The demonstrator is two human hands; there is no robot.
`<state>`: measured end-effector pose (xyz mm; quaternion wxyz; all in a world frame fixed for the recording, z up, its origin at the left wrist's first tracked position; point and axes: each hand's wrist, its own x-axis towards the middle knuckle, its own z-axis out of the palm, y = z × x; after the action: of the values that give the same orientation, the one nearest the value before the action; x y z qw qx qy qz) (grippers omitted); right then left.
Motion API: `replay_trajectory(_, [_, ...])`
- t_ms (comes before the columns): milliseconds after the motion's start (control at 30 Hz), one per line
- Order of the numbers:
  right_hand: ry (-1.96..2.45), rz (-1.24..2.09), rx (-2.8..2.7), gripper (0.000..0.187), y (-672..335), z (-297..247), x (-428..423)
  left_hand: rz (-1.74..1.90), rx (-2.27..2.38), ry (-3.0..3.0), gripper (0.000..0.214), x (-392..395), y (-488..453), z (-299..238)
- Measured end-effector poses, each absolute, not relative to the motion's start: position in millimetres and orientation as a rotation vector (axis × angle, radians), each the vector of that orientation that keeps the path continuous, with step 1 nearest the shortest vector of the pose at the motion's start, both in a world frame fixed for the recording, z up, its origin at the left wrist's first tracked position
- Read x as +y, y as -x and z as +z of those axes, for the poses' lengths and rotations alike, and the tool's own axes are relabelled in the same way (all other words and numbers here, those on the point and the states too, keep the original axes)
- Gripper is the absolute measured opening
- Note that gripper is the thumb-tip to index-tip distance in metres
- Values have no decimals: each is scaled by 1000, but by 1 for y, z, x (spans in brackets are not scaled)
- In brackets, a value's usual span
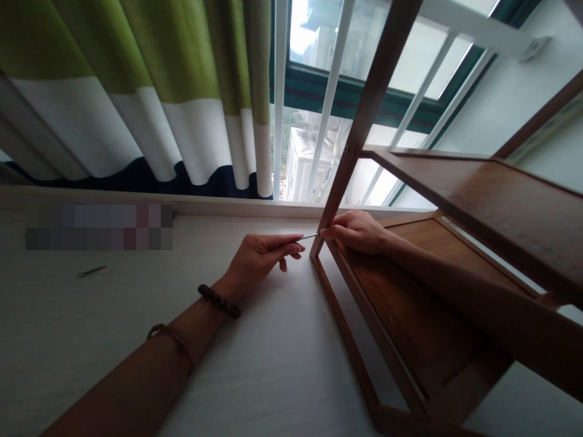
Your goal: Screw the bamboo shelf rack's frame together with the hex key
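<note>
My left hand (262, 254) pinches a thin metal rod (310, 237), perhaps a hex key, between thumb and fingers. The rod's far tip meets the side of a post low on a brown wooden shelf rack (350, 152). Around that same post, from its inner side, my right hand (357, 232) is closed, its fingertips close to the rod's tip. The forearm passes between the rack's lower board (396, 291) and its upper board (492, 188). Whether a screw sits under the tip is too small to tell.
A small slender piece of metal (91, 271) lies on the pale tabletop (136, 315) at the left, below a blurred-out object (98, 227). Behind are a green, white and navy curtain (182, 109) and a barred window (328, 91). The rack fills the right side.
</note>
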<state>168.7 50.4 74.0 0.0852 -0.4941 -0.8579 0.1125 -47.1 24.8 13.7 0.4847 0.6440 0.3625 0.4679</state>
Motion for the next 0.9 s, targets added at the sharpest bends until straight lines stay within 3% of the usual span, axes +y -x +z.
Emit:
replay_trajectory(200, [1470,322,-2553,49,-169,73,51,1246,863,-2107,25,26,52,16])
replay_trajectory(400, [1439,347,-2552,49,-169,74,51,1060,981,-1449,38,29,44,13])
replay_trajectory(733, [1458,322,-2557,49,-169,73,51,670,931,-1134,31,32,52,37])
replay_trajectory(900, [1454,360,-2557,51,-169,74,50,699,846,-911,21,29,52,46])
